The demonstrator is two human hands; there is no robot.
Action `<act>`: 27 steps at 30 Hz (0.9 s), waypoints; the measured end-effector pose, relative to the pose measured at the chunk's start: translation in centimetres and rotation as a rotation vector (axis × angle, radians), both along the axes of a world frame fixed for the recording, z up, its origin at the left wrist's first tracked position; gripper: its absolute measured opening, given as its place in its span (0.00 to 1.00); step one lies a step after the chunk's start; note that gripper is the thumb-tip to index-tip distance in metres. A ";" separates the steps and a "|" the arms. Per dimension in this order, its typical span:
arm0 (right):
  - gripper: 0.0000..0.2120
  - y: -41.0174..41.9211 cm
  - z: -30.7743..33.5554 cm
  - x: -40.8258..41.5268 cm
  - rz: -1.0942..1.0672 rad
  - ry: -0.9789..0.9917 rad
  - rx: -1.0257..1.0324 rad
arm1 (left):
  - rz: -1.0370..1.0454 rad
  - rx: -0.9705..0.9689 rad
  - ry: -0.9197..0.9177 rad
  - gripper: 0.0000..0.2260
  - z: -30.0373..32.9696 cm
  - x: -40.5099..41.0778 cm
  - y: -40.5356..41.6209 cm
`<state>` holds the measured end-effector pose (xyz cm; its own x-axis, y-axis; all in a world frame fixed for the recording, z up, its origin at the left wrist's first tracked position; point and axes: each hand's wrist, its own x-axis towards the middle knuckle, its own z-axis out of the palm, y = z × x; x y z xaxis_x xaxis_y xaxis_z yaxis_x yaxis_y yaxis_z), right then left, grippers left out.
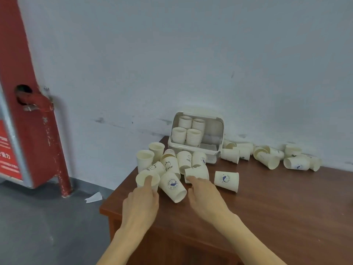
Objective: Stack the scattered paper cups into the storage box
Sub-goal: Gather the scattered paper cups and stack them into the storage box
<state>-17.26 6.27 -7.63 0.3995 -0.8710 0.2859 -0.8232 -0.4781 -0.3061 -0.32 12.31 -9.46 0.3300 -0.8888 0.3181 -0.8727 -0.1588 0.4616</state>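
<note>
- Brown wooden worktop (277, 207) pushed against a pale wall, carrying everything the task concerns
- White storage box (215, 129) at the back by the wall, lid up, already holding four nested stacks of paper cups (188, 131) upright in two rows; looks partly filled, with bare room on its right side
- Left cluster of loose cups (170, 163) just in front of the box, some upright, some tipped, touching one another; roughly ten, all not yet stacked
- Right scatter of cups (271, 155) along the wall, mostly lying on their sides; about as many again, untouched
- Single cup (226, 181) lying apart from both groups, near the right hand
- Left hand (142, 205) gripping an upright cup (147, 180) at the near edge of the cluster, one finger hooked inside the rim, the rest curled round the wall
- Right hand (207, 197) reaching to a tipped cup (196, 173), fingers extended and touching its side; whether closed round it, cannot tell
- Judged well short of done: far more cups loose than boxed, gathering and nesting all ahead
</note>
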 end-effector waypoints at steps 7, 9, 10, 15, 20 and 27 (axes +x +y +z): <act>0.17 -2.7 0.5 4.7 0.084 0.133 -0.025 | 0.018 0.116 -0.066 0.08 -1.0 2.0 -0.7; 0.17 -3.5 0.4 5.6 0.095 0.172 -0.017 | 0.012 0.120 -0.061 0.08 -0.9 2.4 -0.6; 0.18 -3.9 0.4 6.0 0.097 0.197 -0.019 | 0.010 0.123 -0.061 0.08 -0.8 2.6 -0.5; 0.23 -5.0 -0.2 7.2 0.090 0.329 -0.005 | 0.007 0.109 -0.063 0.07 0.2 3.6 -0.1; 0.20 -5.0 -0.3 7.7 0.087 0.432 0.007 | -0.018 0.039 -0.016 0.07 1.6 4.0 -1.2; 0.10 -4.5 1.0 8.0 0.119 0.427 0.033 | -0.062 0.018 0.000 0.07 3.2 3.7 -2.9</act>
<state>-9.30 1.78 -6.67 0.5739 -0.8176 0.0461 -0.8189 -0.5730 0.0328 3.41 9.44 -6.31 0.2739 -0.9132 0.3018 -0.8813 -0.1127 0.4589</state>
